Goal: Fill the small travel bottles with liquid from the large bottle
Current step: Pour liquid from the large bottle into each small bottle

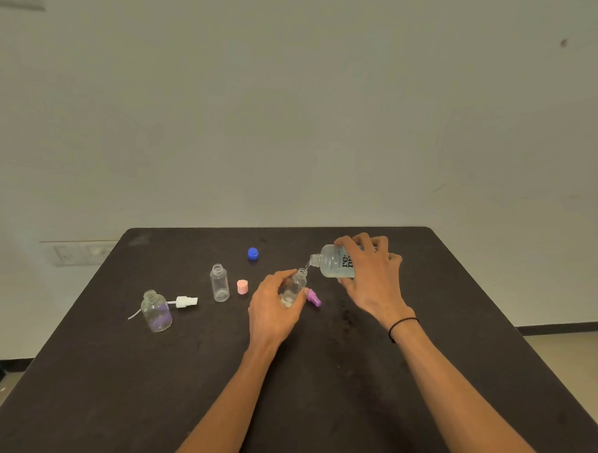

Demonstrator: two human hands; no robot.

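Note:
My right hand [370,277] grips the large clear bottle [332,262], tipped on its side with its open neck pointing left. A thin stream of clear liquid runs from the neck into a small clear travel bottle [296,285], which my left hand [275,305] holds slightly tilted on the table. A little liquid sits in the bottom of that bottle. Two more small bottles stand uncapped to the left: a slim one [219,282] and a rounder one [157,311].
On the dark table [318,381] lie a blue cap [253,253], a pink cap [242,287], a purple cap [313,298] just right of the held bottle, and a white spray pump [184,302] with its tube. The table's back edge meets a pale wall.

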